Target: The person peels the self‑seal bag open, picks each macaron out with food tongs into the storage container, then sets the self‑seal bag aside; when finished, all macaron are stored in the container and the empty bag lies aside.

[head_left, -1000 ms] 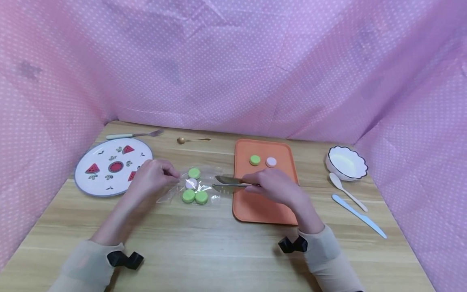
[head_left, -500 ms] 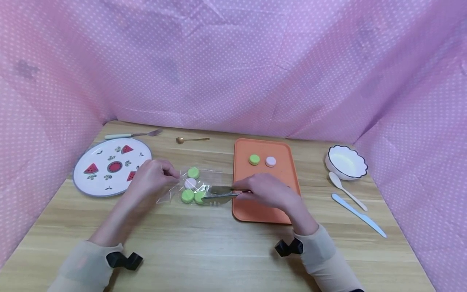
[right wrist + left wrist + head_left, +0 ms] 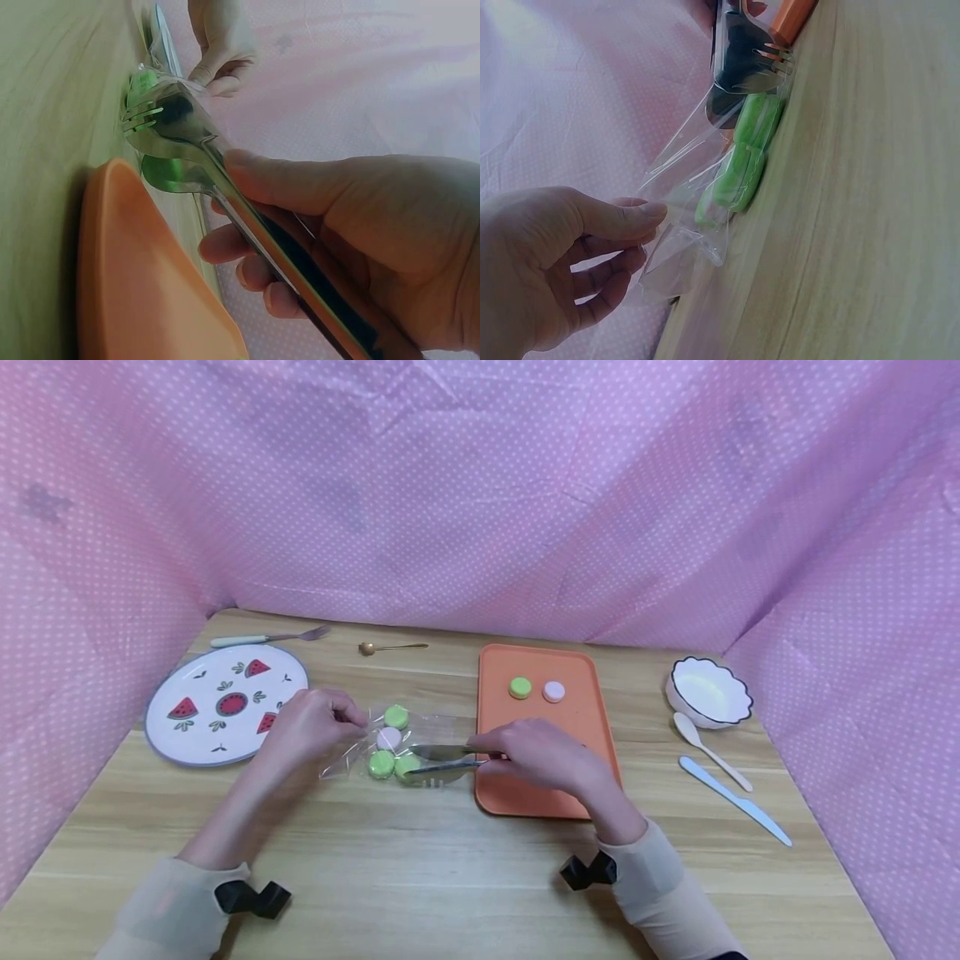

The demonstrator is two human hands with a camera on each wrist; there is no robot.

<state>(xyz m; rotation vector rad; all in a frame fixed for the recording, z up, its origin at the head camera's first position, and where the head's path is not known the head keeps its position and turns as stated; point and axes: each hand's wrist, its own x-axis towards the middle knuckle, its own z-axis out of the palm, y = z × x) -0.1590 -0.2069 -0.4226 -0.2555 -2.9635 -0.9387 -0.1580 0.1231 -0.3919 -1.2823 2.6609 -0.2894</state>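
Observation:
My left hand (image 3: 309, 727) pinches the edge of a clear plastic bag (image 3: 682, 161) between thumb and forefinger. Three green macarons (image 3: 396, 717) and a pale lilac macaron (image 3: 388, 739) lie in the bag. My right hand (image 3: 540, 753) grips metal serving tongs (image 3: 259, 236), one tip slotted like a fork, the other smooth. The tips point left into the bag's right end. In the head view they overlap the front right green macaron (image 3: 406, 767), one tip on its near side. The right wrist view shows green between and behind the tips.
An orange tray (image 3: 495, 793) lies under my right hand, with a green macaron (image 3: 520, 687) and a lilac macaron (image 3: 553, 692) on it. At left are a watermelon plate (image 3: 187, 677), a fork (image 3: 258, 639) and a small gold spoon (image 3: 393, 648). A bowl (image 3: 708, 693), spoon (image 3: 712, 752) and blue knife (image 3: 735, 800) lie right.
My right hand has moved left and towards me, bringing the tongs from beside the bag over the front right green macaron. My left hand keeps its pinch on the bag.

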